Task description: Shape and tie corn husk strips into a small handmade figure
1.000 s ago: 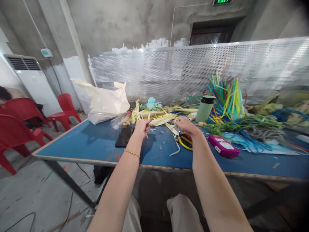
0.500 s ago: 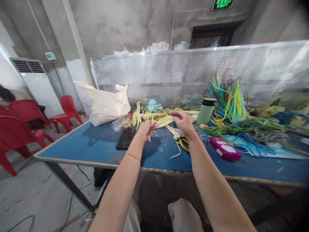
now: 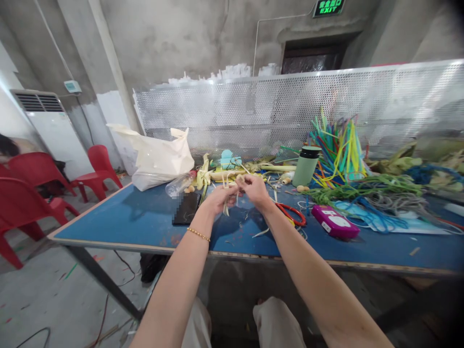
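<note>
Just above the table, my left hand [image 3: 220, 199] is closed on a small bundle of pale corn husk strips [image 3: 226, 210]. Their ends poke out above and below its fingers. My right hand [image 3: 255, 191] meets it from the right, thumb and fingers pinched at the same strips, partly hiding them. Behind both hands lies a heap of yellowish husks [image 3: 227, 175]. Close to my right wrist are red-handled scissors [image 3: 300, 218] with a bit of yellow beside them. A black flat tablet-like object [image 3: 185, 210] rests left of my left hand.
A white plastic bag [image 3: 161, 157] and a clear bottle [image 3: 179, 184] stand left. To the right are a green thermos [image 3: 305, 166], a purple box [image 3: 334, 222], colourful pipe cleaners [image 3: 342, 150] and green cord [image 3: 344, 188]. A perforated metal panel [image 3: 224, 113] backs the blue table [image 3: 119, 217].
My right hand has moved left and down to my left hand, its fingers closing on the strips. The red scissor handles beside my right wrist now show. The view has shifted slightly.
</note>
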A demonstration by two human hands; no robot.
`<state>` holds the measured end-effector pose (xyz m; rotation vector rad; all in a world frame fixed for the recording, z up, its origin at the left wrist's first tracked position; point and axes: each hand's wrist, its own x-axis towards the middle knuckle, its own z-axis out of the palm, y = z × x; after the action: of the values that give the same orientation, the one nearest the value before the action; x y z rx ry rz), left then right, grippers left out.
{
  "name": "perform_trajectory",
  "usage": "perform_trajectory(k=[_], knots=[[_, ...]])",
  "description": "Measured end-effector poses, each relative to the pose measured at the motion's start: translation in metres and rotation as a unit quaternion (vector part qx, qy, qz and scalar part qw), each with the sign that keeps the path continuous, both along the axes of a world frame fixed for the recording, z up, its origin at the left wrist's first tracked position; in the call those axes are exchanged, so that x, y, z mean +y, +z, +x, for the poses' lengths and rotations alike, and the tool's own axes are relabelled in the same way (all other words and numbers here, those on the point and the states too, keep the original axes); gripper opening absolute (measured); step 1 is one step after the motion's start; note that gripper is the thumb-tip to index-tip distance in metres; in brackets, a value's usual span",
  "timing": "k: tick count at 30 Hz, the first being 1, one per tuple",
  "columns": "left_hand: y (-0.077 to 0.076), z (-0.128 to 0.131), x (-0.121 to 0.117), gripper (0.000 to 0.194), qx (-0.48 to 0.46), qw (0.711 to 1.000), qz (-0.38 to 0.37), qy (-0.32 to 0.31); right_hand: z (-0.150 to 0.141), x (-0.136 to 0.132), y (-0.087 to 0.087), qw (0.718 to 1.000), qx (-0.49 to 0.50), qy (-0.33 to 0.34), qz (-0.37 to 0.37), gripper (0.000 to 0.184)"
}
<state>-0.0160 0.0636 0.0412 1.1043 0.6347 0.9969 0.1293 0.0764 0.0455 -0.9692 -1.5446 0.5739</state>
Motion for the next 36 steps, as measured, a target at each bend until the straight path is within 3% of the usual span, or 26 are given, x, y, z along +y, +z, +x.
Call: perform_trajectory(k=[4,8,13,19,21,24,26,28,33,36], knots=[[0.001,-0.002,0.002,0.024,-0.019,0.999,-0.044,-0.004,0.007,0.0,0.005,0.998,0.055,-0.04,-0.002,0.04],[-0.003,0.0,0.004,0.021,-0.028,0.999,-0.046,-0.002,0.003,-0.002,0.003,0.995,0.054,0.017,-0.083,0.039],[-0.007,0.001,0.008,0.023,-0.028,0.999,-0.044,0.01,-0.004,-0.005,-0.003,0.992,0.062,0.063,-0.093,0.039],[-0.009,0.005,0.008,0.033,-0.068,0.995,-0.05,-0.047,-0.005,-0.012,-0.004,0.983,0.069,0.107,-0.131,0.051],[-0.007,0.005,0.006,0.036,-0.083,0.993,-0.057,-0.06,-0.005,-0.012,-0.002,0.987,0.053,0.096,-0.117,0.046],[-0.002,0.003,0.006,0.035,-0.113,0.989,-0.066,-0.061,-0.003,-0.009,0.0,0.996,0.044,0.022,-0.071,0.035],[0.001,0.002,0.007,0.033,-0.14,0.987,-0.067,-0.032,-0.002,-0.007,0.001,0.996,0.039,-0.011,-0.079,0.032],[0.003,0.002,0.01,0.027,-0.178,0.982,-0.061,0.022,-0.002,-0.008,0.0,0.991,0.028,0.002,-0.128,0.034],[0.002,0.003,0.017,0.018,-0.22,0.968,-0.02,0.123,-0.005,-0.018,-0.001,0.968,0.015,0.12,-0.22,0.042],[0.0,0.003,0.018,0.024,-0.215,0.967,0.013,0.139,-0.008,-0.022,-0.002,0.966,-0.008,0.16,-0.203,0.038]])
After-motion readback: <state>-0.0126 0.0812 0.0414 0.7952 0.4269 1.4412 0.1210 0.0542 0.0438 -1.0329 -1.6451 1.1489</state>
